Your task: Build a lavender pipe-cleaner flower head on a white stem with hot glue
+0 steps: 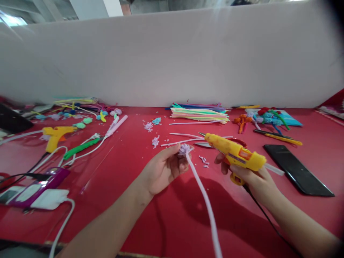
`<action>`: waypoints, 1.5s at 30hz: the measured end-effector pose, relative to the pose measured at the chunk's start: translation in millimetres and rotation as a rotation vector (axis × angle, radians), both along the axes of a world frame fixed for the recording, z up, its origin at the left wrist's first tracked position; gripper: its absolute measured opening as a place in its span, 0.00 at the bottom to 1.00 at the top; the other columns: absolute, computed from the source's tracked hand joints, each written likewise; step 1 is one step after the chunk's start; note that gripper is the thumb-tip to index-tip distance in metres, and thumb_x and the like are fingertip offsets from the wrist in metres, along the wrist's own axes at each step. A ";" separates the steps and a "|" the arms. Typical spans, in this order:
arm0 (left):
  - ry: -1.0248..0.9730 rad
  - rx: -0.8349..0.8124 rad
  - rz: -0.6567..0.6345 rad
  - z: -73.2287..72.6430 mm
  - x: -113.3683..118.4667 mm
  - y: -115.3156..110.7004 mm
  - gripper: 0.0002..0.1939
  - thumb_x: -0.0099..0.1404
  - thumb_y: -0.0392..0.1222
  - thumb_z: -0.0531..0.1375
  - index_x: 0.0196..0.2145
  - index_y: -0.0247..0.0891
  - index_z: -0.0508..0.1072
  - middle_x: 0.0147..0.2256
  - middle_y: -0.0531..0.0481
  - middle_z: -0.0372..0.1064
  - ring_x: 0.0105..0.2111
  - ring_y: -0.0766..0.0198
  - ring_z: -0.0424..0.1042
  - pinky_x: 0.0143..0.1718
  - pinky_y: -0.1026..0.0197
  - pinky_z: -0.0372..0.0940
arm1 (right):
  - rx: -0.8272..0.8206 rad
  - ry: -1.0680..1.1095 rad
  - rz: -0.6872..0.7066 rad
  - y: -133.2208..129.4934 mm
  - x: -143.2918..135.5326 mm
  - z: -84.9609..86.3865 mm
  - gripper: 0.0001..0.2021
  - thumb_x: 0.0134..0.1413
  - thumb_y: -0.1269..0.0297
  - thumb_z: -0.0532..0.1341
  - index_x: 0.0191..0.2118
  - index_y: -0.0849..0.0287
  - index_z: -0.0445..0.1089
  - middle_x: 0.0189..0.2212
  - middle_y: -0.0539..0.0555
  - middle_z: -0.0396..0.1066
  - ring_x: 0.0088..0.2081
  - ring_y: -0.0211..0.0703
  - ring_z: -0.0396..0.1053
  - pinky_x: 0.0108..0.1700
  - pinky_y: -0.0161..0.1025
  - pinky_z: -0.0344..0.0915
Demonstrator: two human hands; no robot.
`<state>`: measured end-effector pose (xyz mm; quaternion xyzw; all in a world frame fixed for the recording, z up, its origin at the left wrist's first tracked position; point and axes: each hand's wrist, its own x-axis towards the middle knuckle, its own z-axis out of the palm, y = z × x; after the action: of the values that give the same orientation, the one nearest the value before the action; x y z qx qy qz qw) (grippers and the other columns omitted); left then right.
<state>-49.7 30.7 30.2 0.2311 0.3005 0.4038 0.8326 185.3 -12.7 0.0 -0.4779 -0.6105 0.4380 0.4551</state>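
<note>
My left hand pinches a small lilac flower-like piece made of pipe cleaner. From it a long lilac pipe cleaner hangs down toward the camera, past the bottom of the view. In my right hand is a yellow hot glue gun, its fingers wrapped round the handle. The metal nozzle points left, a little above and to the right of the flower piece and apart from it. A clear glue stick sticks out of the gun's back. Behind the gun lie scissors, partly hidden, and loose lilac pipe cleaners.
A bundle of coloured pipe cleaners lies against the white partition. On the right are a black phone and small pipe-cleaner figures. To the left are another yellow glue gun and a purple power strip with cables.
</note>
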 end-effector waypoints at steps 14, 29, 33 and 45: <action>0.003 -0.052 0.064 -6.9 1.9 6.3 0.11 0.66 0.33 0.54 0.37 0.27 0.76 0.29 0.44 0.72 0.26 0.68 0.72 0.27 0.71 0.69 | -0.091 0.085 0.114 -20.7 1.6 4.1 0.15 0.55 0.50 0.59 0.38 0.55 0.73 0.32 0.56 0.74 0.32 0.47 0.70 0.36 0.43 0.70; 0.177 -0.126 0.138 -4.0 8.8 4.2 0.12 0.67 0.33 0.53 0.29 0.30 0.73 0.23 0.47 0.71 0.19 0.71 0.71 0.21 0.73 0.68 | -0.133 -0.018 0.095 -19.3 2.1 1.9 0.17 0.58 0.47 0.55 0.29 0.55 0.66 0.23 0.51 0.61 0.26 0.40 0.59 0.24 0.36 0.58; 0.165 -0.111 0.126 -6.4 8.6 4.3 0.11 0.67 0.34 0.54 0.28 0.30 0.73 0.23 0.48 0.71 0.20 0.71 0.71 0.22 0.73 0.69 | -0.134 -0.012 0.099 -18.7 1.2 3.4 0.17 0.58 0.48 0.55 0.28 0.56 0.66 0.22 0.50 0.60 0.24 0.39 0.57 0.24 0.36 0.57; 0.114 0.070 0.139 -11.7 4.5 1.7 0.07 0.59 0.27 0.59 0.31 0.28 0.78 0.29 0.47 0.76 0.28 0.69 0.75 0.32 0.73 0.71 | -0.171 0.034 0.082 -16.8 0.4 3.7 0.20 0.58 0.47 0.54 0.23 0.57 0.60 0.19 0.48 0.57 0.21 0.35 0.54 0.22 0.35 0.52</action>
<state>-45.2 32.5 18.6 0.2610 0.3487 0.4571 0.7755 185.7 -29.5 3.7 -0.4821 -0.5822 0.5147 0.4046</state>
